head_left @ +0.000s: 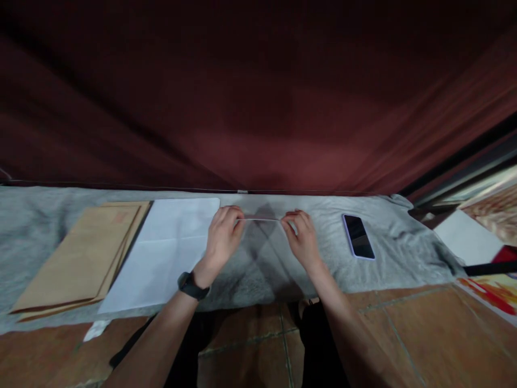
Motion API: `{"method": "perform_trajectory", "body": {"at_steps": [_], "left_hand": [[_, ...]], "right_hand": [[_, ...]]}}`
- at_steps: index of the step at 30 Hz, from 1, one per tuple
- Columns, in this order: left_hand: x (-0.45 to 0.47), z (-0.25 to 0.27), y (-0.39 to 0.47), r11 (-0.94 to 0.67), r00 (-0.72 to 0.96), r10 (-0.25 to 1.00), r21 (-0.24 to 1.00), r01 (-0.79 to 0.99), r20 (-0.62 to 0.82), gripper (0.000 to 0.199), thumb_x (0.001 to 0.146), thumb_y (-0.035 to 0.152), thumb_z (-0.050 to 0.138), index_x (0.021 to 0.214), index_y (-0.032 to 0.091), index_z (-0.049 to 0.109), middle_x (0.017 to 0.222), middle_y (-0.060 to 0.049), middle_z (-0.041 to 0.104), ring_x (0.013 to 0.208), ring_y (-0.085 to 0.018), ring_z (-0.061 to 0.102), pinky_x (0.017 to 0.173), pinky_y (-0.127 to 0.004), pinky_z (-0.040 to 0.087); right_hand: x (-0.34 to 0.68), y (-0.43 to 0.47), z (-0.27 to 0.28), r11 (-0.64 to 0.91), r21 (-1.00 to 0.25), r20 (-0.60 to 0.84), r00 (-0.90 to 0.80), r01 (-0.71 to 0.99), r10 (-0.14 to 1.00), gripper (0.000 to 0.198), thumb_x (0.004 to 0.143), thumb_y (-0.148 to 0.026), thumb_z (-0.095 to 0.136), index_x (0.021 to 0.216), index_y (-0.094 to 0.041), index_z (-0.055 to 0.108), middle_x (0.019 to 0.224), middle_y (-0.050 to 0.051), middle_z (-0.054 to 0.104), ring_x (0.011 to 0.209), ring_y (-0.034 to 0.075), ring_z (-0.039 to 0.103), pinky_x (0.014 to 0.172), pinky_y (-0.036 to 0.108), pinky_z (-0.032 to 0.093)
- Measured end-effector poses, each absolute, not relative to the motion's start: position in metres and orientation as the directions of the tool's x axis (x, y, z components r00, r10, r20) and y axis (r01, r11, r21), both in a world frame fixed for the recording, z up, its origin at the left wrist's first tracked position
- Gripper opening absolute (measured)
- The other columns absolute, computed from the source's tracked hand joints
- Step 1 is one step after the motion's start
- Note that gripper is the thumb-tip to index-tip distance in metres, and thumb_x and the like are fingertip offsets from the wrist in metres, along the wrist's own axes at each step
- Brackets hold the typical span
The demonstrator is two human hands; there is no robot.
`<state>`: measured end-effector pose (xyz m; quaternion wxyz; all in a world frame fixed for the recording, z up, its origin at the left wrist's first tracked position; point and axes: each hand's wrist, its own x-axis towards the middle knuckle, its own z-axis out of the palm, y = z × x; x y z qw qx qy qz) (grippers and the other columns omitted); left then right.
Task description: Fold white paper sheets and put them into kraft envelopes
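Observation:
Between my two hands a thin white strand [259, 219] is stretched straight and level above the grey cloth. It may be a string or a sheet seen edge-on; I cannot tell. My left hand [226, 229], with a dark band on its wrist, pinches one end between thumb and fingers. The other end is pinched by my right hand [299, 233]. Close to the left hand lies a large white paper [165, 248] with a crease across it. A phone [358, 237] in a lilac case rests screen up, right of my right hand.
Brown paper envelopes [81, 253] lie stacked at the left on the grey cloth [331, 275]. A dark red curtain [258, 108] hangs behind. Brown floor tiles [424, 334] run along the front. At the right edge are a white sheet [468, 237] and a colourful printed piece [493, 293].

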<state>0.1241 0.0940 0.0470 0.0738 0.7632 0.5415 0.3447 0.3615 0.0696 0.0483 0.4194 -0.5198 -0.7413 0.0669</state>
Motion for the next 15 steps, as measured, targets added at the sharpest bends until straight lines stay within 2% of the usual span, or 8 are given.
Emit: {"method": "perform_trajectory", "body": {"at_steps": [2,4,7,9,12,15], "left_hand": [[0.118,0.054,0.083,-0.474,0.238,0.828,0.407,0.781,0.508,0.021,0.1,0.024,0.043,0.099,0.021,0.063,0.113,-0.008,0.067,0.109,-0.024,0.059,0.099,-0.042,0.048],[0.112,0.051,0.071,-0.525,0.344,0.813,0.336,0.782,0.47,0.025,0.101,0.022,0.04,0.098,0.021,0.064,0.114,-0.009,0.068,0.108,-0.024,0.06,0.098,-0.042,0.048],[0.106,0.034,0.054,-0.583,0.487,0.801,0.269,0.767,0.347,0.024,0.098,0.016,0.042,0.099,0.02,0.065,0.115,-0.009,0.069,0.108,-0.025,0.061,0.097,-0.041,0.049],[0.106,0.021,0.043,-0.623,0.567,0.78,0.244,0.743,0.265,0.025,0.096,0.012,0.044,0.103,0.02,0.066,0.119,-0.009,0.068,0.11,-0.025,0.061,0.098,-0.041,0.049],[0.109,0.006,0.03,-0.655,0.628,0.756,0.215,0.725,0.184,0.032,0.093,0.006,0.043,0.113,0.018,0.064,0.126,-0.01,0.067,0.117,-0.025,0.06,0.104,-0.042,0.046],[0.113,0.0,0.021,-0.628,0.612,0.778,0.213,0.749,0.144,0.035,0.092,0.007,0.045,0.122,0.016,0.061,0.127,-0.012,0.066,0.119,-0.026,0.059,0.106,-0.044,0.045]], "right_hand": [[0.361,0.058,0.051,0.502,-0.475,0.595,-0.156,0.723,0.788,0.019,0.104,-0.025,0.049,0.102,-0.026,0.067,0.106,0.006,0.071,0.113,0.024,0.063,0.113,0.048,0.042],[0.361,0.048,0.045,0.544,-0.429,0.558,-0.261,0.721,0.787,0.021,0.105,-0.022,0.047,0.102,-0.025,0.067,0.104,0.006,0.072,0.109,0.022,0.064,0.115,0.047,0.041],[0.364,0.033,0.029,0.564,-0.38,0.385,-0.429,0.733,0.817,0.023,0.105,-0.02,0.046,0.098,-0.024,0.067,0.097,0.004,0.073,0.098,0.021,0.067,0.113,0.043,0.042],[0.368,0.025,0.022,0.56,-0.358,0.259,-0.497,0.747,0.828,0.022,0.104,-0.019,0.049,0.095,-0.023,0.068,0.092,0.005,0.072,0.094,0.021,0.067,0.106,0.041,0.047],[0.373,0.017,0.019,0.56,-0.384,0.161,-0.544,0.734,0.824,0.014,0.1,-0.019,0.056,0.096,-0.022,0.07,0.093,0.005,0.073,0.097,0.021,0.067,0.098,0.037,0.05],[0.368,0.017,0.017,0.532,-0.461,0.186,-0.509,0.71,0.841,0.018,0.099,-0.022,0.058,0.111,-0.022,0.071,0.112,0.006,0.074,0.109,0.021,0.067,0.103,0.037,0.05]]}}
